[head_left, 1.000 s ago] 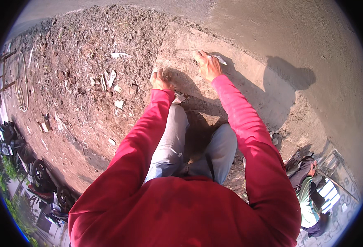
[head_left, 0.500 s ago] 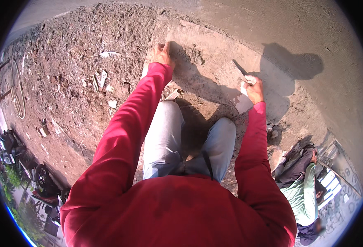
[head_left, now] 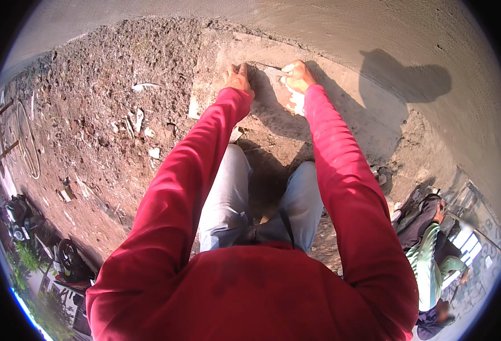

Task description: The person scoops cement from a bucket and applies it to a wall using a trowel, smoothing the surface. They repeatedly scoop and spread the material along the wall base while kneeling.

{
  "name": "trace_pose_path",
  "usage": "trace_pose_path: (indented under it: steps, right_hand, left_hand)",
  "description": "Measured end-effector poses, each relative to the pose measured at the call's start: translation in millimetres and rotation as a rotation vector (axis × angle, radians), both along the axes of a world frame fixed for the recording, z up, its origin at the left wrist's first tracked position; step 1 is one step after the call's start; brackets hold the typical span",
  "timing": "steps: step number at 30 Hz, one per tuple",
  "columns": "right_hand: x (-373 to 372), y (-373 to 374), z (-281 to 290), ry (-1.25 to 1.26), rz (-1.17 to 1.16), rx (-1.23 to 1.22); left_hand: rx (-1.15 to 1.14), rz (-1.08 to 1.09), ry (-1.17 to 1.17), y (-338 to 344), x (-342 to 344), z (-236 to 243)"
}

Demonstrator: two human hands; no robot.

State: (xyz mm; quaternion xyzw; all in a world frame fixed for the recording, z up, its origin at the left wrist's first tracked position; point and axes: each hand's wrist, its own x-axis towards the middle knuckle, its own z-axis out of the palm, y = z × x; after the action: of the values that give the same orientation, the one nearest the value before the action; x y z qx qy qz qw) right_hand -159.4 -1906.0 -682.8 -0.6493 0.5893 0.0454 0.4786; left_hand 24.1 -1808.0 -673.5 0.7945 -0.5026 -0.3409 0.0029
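My left hand (head_left: 238,80) rests with its fingers extended on a pale, dusty slab-like surface (head_left: 335,79), partly in shadow. Just to its right, my right hand (head_left: 297,77) grips a flat trowel (head_left: 272,70), its blade lying against that same surface and partly hidden by the hand. White material shows below the right hand. Both arms reach forward in red sleeves over my bent knees in pale jeans.
Rough dirt with rubble (head_left: 114,96) spreads left, with a coiled hose (head_left: 28,136). Smooth grey cement (head_left: 415,40) borders the top and right. Parked motorbikes (head_left: 17,221) stand lower left. A co-worker in a pale green top (head_left: 429,261) is at lower right, near my right arm.
My right hand swung right with the trowel, then came back up and left beside my left hand. My left hand moved up, then slightly down and right. The co-worker's arms shifted.
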Motion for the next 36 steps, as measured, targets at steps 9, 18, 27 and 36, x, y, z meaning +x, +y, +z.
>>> trace_pose_path:
  steps: [9, 18, 27, 36]
  right_hand:
    - [-21.4, 49.1, -26.6, -0.302, -0.203, -0.059]
    - [-105.0, 123.1, 58.2, -0.454, -0.397, -0.093]
    - [-302.0, 271.9, 199.3, -0.751, -1.012, -0.222]
    - [-488.1, 460.3, 297.2, 0.123, -1.189, -0.597]
  left_hand:
    - [0.020, -0.003, 0.049, 12.2, -16.1, -10.7]
    - [-0.509, -0.251, 0.021, 62.4, -90.5, 147.5]
    - [-0.697, -0.239, 0.436, 120.3, -172.5, 288.2]
    - [-0.665, -0.320, 0.150, 200.1, -60.7, 208.0]
